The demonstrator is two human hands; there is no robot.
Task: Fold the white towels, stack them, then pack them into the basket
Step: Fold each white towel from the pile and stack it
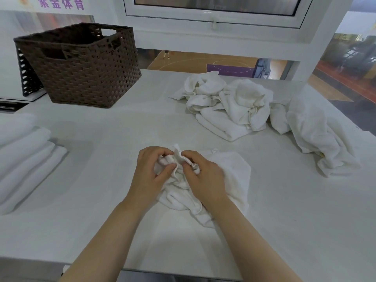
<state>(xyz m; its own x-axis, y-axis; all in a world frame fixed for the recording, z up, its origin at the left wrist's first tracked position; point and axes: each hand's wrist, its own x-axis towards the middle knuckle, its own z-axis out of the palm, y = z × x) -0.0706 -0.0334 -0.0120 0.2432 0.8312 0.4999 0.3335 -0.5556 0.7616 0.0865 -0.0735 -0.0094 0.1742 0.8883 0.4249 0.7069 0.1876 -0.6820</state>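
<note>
White towel (pixel 227 176): crumpled on the table (pixel 101 180) at 6 o'clock, its bunched hem raised between both hands.
Left hand (pixel 150 176): fingers curled, thumb and fingertips pinching the hem from the 9 o'clock side.
Right hand (pixel 205 178): fingers curled, thumb and forefinger pinching the same hem from the 3 o'clock side; knuckles nearly touch the left hand's.
Pile (pixel 227 104): unfolded white towels heaped at 1 o'clock, well apart from the hands.
Loose towel (pixel 317 129): rumpled at 2 o'clock, just beside the pile, trailing toward the table's edge.
Stack (pixel 26 159): folded white towels at 9 o'clock, layered flat on the table.
Basket (pixel 81 74): dark brown woven, handle cutouts, standing upright at 11 o'clock; what is inside cannot be told.
Writing (pixel 61 3): purple Chinese characters on the wall at 11 o'clock, reading 紫金体育.
Window (pixel 213 9): white frame at 12 o'clock; below it a wooden court floor with painted lines.
</note>
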